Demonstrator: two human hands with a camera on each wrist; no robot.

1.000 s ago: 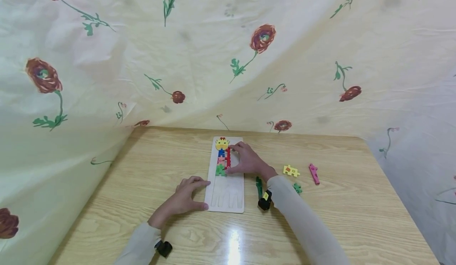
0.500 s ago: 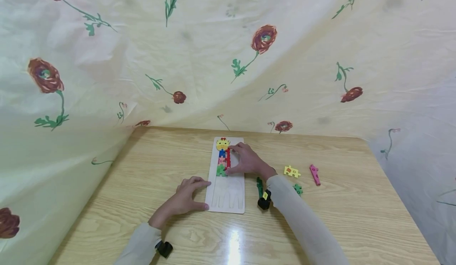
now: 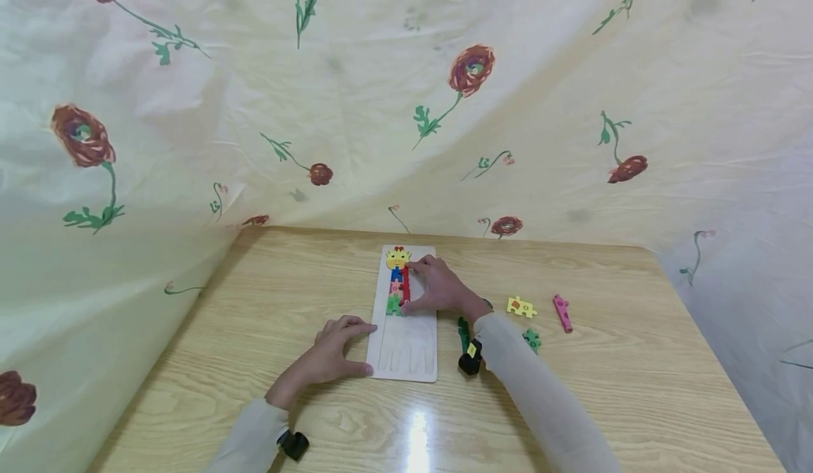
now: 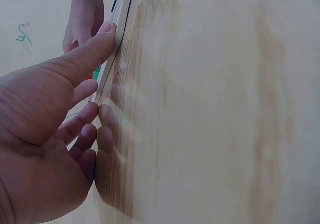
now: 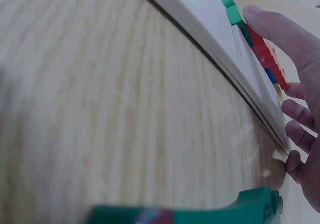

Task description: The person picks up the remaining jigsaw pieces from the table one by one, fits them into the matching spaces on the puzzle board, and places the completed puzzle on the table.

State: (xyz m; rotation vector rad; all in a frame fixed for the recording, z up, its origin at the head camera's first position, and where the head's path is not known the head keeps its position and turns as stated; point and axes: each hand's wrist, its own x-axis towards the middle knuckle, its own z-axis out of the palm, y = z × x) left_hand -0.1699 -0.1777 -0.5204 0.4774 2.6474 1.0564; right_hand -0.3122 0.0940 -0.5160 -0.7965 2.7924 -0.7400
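Observation:
A white puzzle board (image 3: 409,349) lies on the table. In its upper part sit a yellow giraffe head (image 3: 398,258), a blue piece (image 3: 396,274), a pink piece (image 3: 395,288) and a green piece (image 3: 394,306). A long red puzzle piece (image 3: 406,284) stands along their right side. My right hand (image 3: 441,286) pinches this red piece lengthwise, index finger at its top end and thumb (image 5: 265,21) at the bottom, beside the green piece. My left hand (image 3: 330,349) rests with spread thumb and fingers against the board's left edge; the left wrist view shows its thumb (image 4: 100,46) on that edge.
Right of the board, a dark green piece (image 3: 464,333) lies close to my right wrist. Farther right are a yellow piece (image 3: 521,307), a small green piece (image 3: 532,339) and a long magenta piece (image 3: 562,313). A flowered cloth (image 3: 356,106) hangs behind the table.
The red piece sits slightly closer against the column of pieces, with my right hand still on it. The left hand keeps its place at the board; the view shifts very slightly.

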